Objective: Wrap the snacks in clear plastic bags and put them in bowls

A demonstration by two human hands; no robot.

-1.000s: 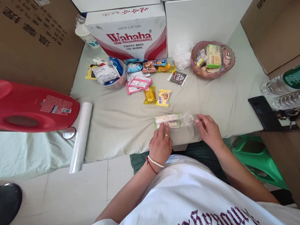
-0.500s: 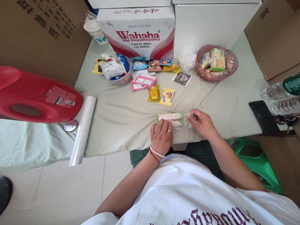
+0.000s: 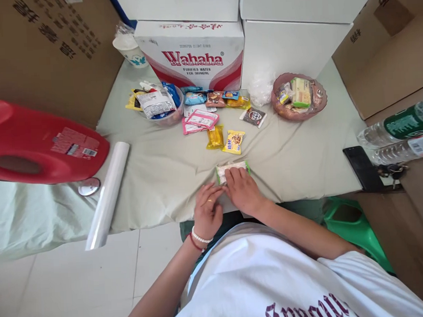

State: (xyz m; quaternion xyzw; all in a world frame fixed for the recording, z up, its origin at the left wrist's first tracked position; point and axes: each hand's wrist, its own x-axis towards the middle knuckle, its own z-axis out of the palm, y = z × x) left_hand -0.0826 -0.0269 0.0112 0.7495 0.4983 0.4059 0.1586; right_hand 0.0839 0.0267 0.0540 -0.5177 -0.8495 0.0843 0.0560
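Red jug [image 3: 42,138] at left edge | paper cup [image 3: 131,52] just beside printed water carton [image 3: 193,52] at back | two plastic bottles [image 3: 402,124] at right, near a black phone [image 3: 363,168] and keys [image 3: 394,170] | green stool [image 3: 358,234] below, on the right

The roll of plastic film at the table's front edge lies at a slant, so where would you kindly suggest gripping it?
I would grip the roll of plastic film around its near end, coming from the front, probably with the closer left hand. It is a long cylinder, and that end appears to jut past the cloth's edge, so its underside is likely reachable.
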